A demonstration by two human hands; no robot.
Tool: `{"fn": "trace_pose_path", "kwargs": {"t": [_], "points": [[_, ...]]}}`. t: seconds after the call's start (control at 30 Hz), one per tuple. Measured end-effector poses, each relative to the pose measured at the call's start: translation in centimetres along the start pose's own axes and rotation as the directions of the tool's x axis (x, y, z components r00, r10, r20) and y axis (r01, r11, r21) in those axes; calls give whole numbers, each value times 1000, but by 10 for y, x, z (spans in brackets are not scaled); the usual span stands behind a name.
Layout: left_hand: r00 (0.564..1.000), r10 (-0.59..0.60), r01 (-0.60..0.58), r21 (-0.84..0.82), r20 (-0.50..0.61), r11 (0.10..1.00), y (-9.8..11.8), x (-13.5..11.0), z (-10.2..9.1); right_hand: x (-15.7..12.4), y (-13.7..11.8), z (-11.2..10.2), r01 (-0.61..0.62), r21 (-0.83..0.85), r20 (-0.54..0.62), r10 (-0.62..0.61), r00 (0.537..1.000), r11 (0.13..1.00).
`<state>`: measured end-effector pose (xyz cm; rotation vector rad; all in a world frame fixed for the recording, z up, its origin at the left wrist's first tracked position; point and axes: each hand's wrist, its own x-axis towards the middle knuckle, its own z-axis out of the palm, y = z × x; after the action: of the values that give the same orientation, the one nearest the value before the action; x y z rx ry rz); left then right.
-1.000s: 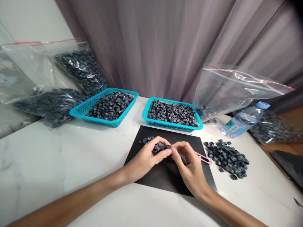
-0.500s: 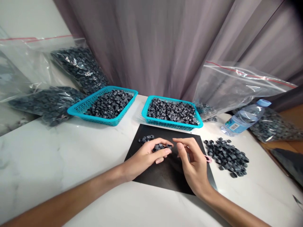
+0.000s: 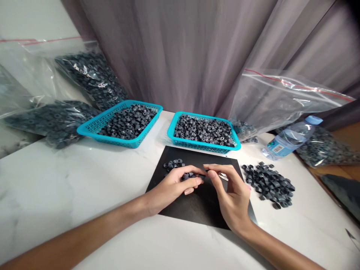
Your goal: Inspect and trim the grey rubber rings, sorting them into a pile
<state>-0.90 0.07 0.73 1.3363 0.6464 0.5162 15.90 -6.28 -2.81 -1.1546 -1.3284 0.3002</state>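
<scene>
My left hand (image 3: pixel 180 182) is curled around several small dark grey plastic rings (image 3: pixel 189 175), one of them at its fingertips. Close beside it, my right hand (image 3: pixel 232 195) has thumb and forefinger pinched at the tip of a small dark piece (image 3: pixel 207 171) that is mostly covered. A thin silver metal strip, perhaps a blade (image 3: pixel 224 176), shows behind the right fingers; whether the hand holds it is unclear. Both hands are over a black mat (image 3: pixel 194 206). On the mat, behind my left hand, lies a small group of the same rings (image 3: pixel 173 164).
Two turquoise baskets (image 3: pixel 135 142) full of grey pieces stand at the back. A loose pile of rings (image 3: pixel 271 185) lies right of the mat. Behind it are a water bottle (image 3: pixel 292 138) and a clear zip bag (image 3: pixel 270 101). Filled bags (image 3: pixel 67 120) stand at the left.
My right thumb and forefinger have closed together and moved slightly left, up to the left fingertips. The silver strip has come into view behind the right fingers. My left hand stays nearly still.
</scene>
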Motion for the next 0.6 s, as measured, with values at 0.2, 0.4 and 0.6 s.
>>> {"fn": "trace_pose_path", "kwargs": {"t": [0.2,0.4,0.6], "points": [[995,-99,93,-265,-10,960,-5,2,6,5,-1,-2,119,-158,106,-103,989,980],[979,-202,193,-497,37,846,-6,0,10,3,-2,-1,175,-142,272,-132,953,974],[948,-317,256,-530,-26,808,-2,-2,6,1,0,0,124,-161,291,-73,954,979]]}}
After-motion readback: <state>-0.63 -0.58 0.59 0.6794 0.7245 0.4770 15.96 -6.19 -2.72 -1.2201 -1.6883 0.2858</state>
